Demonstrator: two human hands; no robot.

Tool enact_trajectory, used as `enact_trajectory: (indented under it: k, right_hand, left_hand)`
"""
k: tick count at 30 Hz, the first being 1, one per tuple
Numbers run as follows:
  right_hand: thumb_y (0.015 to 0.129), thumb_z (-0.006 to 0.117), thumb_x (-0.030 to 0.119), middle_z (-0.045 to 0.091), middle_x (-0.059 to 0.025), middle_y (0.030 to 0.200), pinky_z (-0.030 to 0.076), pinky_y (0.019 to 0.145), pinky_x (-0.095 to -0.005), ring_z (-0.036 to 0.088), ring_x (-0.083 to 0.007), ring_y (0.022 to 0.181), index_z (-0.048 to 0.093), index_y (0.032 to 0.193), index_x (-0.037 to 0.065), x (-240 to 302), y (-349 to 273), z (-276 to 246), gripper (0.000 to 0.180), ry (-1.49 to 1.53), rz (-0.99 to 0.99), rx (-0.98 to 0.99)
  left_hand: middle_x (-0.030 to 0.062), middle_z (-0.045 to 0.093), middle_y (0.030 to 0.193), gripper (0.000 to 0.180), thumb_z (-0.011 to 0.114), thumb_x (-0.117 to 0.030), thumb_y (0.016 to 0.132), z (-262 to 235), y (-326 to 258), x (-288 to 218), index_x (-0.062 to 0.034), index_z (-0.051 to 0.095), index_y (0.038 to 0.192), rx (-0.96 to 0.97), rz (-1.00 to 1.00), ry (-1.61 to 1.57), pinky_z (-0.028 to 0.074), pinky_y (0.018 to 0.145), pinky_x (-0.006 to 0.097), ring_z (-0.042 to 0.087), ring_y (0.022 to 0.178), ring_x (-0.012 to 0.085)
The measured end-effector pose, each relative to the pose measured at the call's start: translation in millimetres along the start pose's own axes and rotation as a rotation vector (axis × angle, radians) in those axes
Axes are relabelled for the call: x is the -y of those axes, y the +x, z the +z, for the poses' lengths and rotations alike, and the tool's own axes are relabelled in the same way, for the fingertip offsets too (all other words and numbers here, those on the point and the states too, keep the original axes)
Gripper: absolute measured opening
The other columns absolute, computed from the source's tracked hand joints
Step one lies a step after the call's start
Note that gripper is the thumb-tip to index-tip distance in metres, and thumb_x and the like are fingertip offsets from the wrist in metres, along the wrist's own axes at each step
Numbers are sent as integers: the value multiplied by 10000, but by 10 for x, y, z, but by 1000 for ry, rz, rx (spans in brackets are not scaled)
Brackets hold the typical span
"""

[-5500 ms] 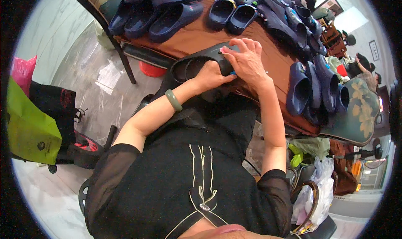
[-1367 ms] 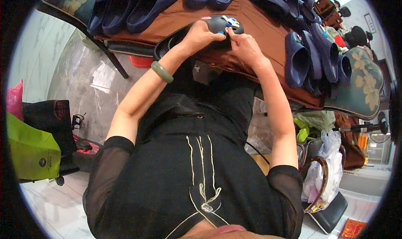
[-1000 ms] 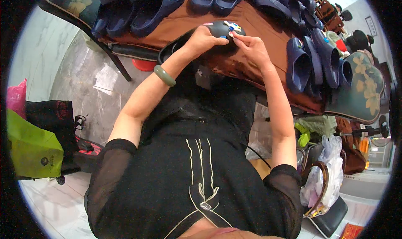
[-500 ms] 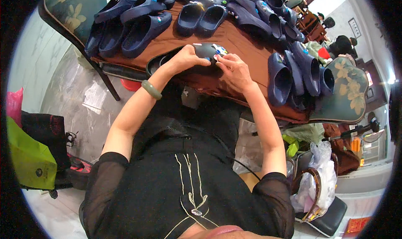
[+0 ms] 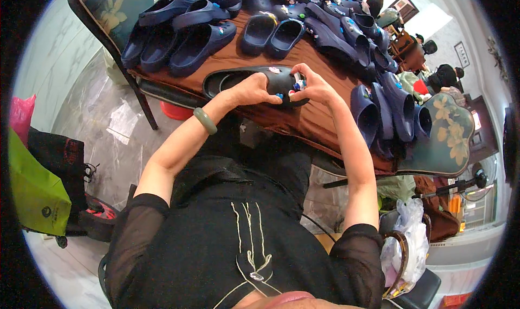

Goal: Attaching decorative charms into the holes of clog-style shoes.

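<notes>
A black clog (image 5: 279, 79) lies on its sole at the near edge of the brown cloth, its toe toward the right. Small coloured charms (image 5: 299, 85) sit on its toe, and a pale pinkish one is on its far side. My left hand (image 5: 250, 90) reaches over the middle of the clog and grips it, thumb toward the toe. A green bangle circles that wrist. Around the toe end my right hand (image 5: 318, 88) is closed, forefinger at the far side and thumb at the near side, with the charms between them. The clog's heel opening shows left of my left hand.
The brown cloth (image 5: 319, 122) covers a seat-like surface. Several navy clogs (image 5: 203, 46) stand at the left, with a pair (image 5: 272, 34) in the middle and more (image 5: 398, 106) at the right. A patterned chair back (image 5: 447, 130) rises beyond these. Bags (image 5: 40, 195) lie at the far left.
My right hand has gone from pinching at the charms to spanning the toe, its forefinger now stretched to the far side. More of the clog shows. The whole view has shifted slightly.
</notes>
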State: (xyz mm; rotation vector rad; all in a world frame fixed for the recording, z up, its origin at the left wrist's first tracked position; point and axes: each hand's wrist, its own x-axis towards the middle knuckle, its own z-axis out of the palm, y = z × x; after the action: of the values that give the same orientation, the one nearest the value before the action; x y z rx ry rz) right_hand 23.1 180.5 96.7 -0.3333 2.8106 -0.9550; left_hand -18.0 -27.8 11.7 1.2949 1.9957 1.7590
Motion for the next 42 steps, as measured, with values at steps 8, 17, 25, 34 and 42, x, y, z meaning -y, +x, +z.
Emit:
enact_trajectory:
  k: [8, 17, 25, 34, 42]
  right_hand:
    - [539, 771, 103, 508, -15, 807, 412, 718, -283, 489, -148, 792, 503, 1025, 127, 68, -108, 118, 556, 1, 3, -179]
    - [572, 809, 120, 550, -20, 882, 428, 731, -272, 514, -124, 805, 521, 1071, 120, -110, -120, 70, 577, 178, -69, -57]
    - [666, 756, 71, 547, -16, 1014, 422, 824, -252, 521, -120, 910, 528, 1167, 105, -380, 24, 66, 551, 440, -84, 52]
    - [550, 753, -48, 566, -1, 844, 429, 731, -247, 521, -113, 797, 580, 1029, 88, -265, 67, 206, 527, 519, 67, -165]
    - [543, 799, 0, 555, 12, 863, 434, 725, -241, 524, -94, 792, 561, 1025, 106, -245, -95, 327, 548, 448, -24, -282]
  left_hand:
    - [212, 615, 775, 395, 741, -246, 659, 84, -45, 30, 50, 609, 884, -64, -36, 227, 463, 704, 364, 600, 751, 294]
    - [42, 620, 1002, 466, 747, -135, 708, 72, -111, -288, 1, 557, 1111, -41, 16, -50, 438, 855, 287, 556, 909, 132]
    - [29, 633, 967, 431, 735, -104, 693, -4, 45, -256, -17, 578, 1085, -2, -68, -166, 451, 813, 276, 570, 875, 123]
    - [32, 605, 1032, 499, 747, -103, 707, -28, 48, -153, -5, 526, 1144, 24, -46, 14, 425, 892, 282, 547, 948, 129]
    - [43, 605, 1073, 516, 745, -100, 710, 36, -50, -93, 3, 520, 1162, 33, -66, 80, 421, 903, 290, 547, 967, 132]
